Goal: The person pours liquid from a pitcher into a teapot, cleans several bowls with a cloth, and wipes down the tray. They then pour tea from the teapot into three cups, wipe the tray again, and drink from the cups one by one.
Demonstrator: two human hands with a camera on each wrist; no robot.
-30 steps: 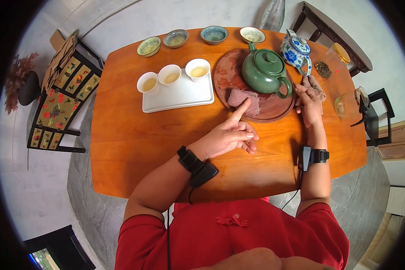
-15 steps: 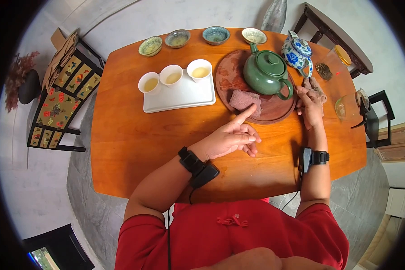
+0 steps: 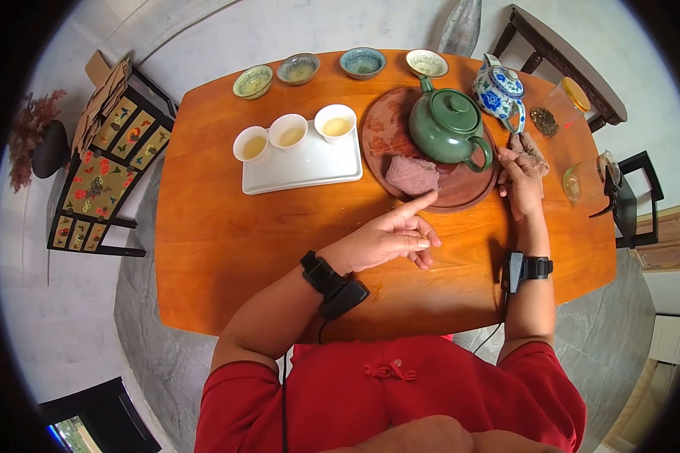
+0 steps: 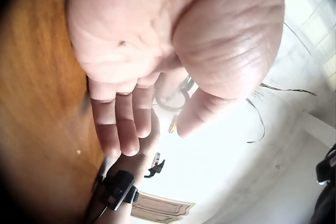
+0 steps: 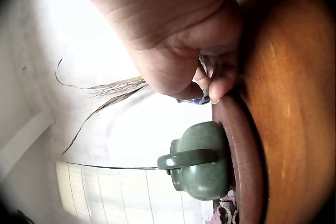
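Note:
My left hand [image 3: 389,238] hovers over the front of the table, its index finger stretched toward a folded pink cloth [image 3: 412,175] and the other fingers loosely bent. That cloth lies on the near part of a round brown wooden tray [image 3: 472,195]. In the left wrist view the palm [image 4: 126,40] shows nothing held. A green teapot [image 3: 444,124] stands on the tray, its handle toward the right hand. My right hand [image 3: 523,185] rests on the table beside the tray's right edge, fingers loosely bent against a crumpled brownish cloth [image 3: 537,153].
A white tray [image 3: 302,177] at left bears three white cups [image 3: 289,132] of pale tea. Several small bowls [image 3: 363,62] line the back edge. Behind the right hand are a blue-and-white teapot [image 3: 499,89], a yellow-lidded jar [image 3: 573,97] and a glass pot [image 3: 582,180].
My left index finger has drawn back from over the pink cloth toward the tray's near rim. The right hand stays nearly still, and the head view has shifted slightly.

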